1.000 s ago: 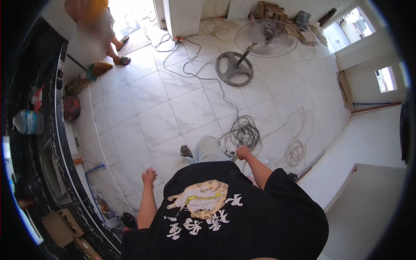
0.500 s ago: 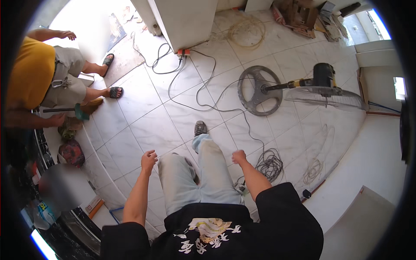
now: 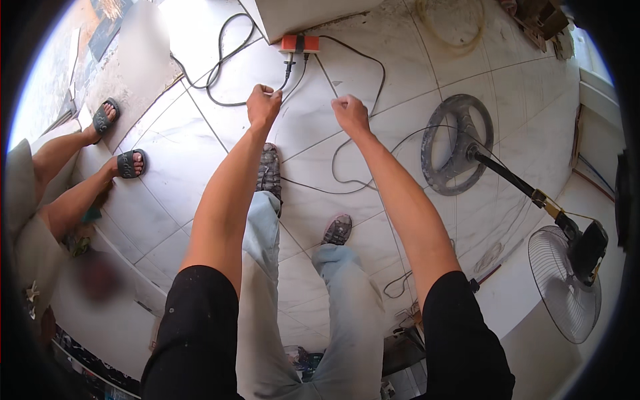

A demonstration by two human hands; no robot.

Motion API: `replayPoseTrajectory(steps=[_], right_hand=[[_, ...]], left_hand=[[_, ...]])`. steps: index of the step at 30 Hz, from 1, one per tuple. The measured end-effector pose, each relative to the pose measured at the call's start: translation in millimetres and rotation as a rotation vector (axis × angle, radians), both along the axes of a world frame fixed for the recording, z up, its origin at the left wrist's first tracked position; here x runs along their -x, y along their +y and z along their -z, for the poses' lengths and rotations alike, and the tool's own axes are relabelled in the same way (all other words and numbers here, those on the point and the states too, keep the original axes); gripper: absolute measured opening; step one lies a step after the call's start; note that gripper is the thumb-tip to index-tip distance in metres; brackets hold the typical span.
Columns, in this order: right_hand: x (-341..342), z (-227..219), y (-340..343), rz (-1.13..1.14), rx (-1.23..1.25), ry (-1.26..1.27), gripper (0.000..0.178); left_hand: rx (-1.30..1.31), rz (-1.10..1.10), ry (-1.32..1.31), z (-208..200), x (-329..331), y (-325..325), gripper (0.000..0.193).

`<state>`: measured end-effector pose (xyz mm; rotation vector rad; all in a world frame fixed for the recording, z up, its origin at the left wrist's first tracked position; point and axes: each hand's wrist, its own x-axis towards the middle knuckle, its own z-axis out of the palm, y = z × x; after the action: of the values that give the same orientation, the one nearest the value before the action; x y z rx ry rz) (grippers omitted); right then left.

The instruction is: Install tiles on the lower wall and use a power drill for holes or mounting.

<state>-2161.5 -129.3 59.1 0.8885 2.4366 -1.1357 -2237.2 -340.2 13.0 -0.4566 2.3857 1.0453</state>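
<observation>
An orange extension socket [image 3: 299,45] lies on the floor by the base of a white block, with two black plugs in its front side. My left hand [image 3: 264,107] is just below it, thumb and fingers closed on the black power cord [image 3: 286,79] where it runs down from one plug. To the right, my right hand [image 3: 351,115] is raised with fingers curled shut and slightly blurred. Whether it holds anything cannot be made out. Another dark cord [image 3: 383,69] leaves the socket's right end and loops behind that hand.
A floor fan [image 3: 567,283] with a round grey base [image 3: 457,145] leans at the right. At the left stands another person in dark sandals [image 3: 131,163]. A coiled pale hose [image 3: 460,40] lies at the far right; cord loops [image 3: 217,73] cross the tiles.
I have stepped forward to the extension socket and reached both arms out. My left hand has taken hold of the cord. The fan and the other person appear nearer the picture's edges.
</observation>
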Motion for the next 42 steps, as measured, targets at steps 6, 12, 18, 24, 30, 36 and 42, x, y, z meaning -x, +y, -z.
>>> replayPoseTrajectory(steps=[6,12,18,24,30,36,42], right_hand=[[137.8,83.2,14.4,-0.030,-0.109,0.071,0.066],[160.8,107.7,-13.0,0.172,0.496,0.065,0.044],[135.4,104.9,1.2,0.221,0.482,-0.140,0.081],[111.0,63.0,-41.2,0.314,0.640,-0.106,0.067],[105.1,30.7,-68.8,0.313,0.275,-0.090,0.055],[101.0,2.4,-76.5,0.425,0.214,-0.048,0.057],[98.5,4.7,-91.8,0.512,0.167,-0.022,0.055]], left_hand=[[-0.102,0.096,-0.136,65.4,53.8,42.1,0.088],[-0.420,0.033,-0.191,95.7,54.2,18.3,0.056],[-0.415,0.156,-0.220,63.9,42.7,5.0,0.039],[-0.062,0.020,0.076,19.5,29.4,0.5,0.046],[0.078,0.015,0.201,-0.8,20.5,10.5,0.040],[0.088,-0.172,0.122,-25.4,5.4,32.8,0.035],[0.117,0.025,0.215,-15.9,12.2,9.6,0.032]])
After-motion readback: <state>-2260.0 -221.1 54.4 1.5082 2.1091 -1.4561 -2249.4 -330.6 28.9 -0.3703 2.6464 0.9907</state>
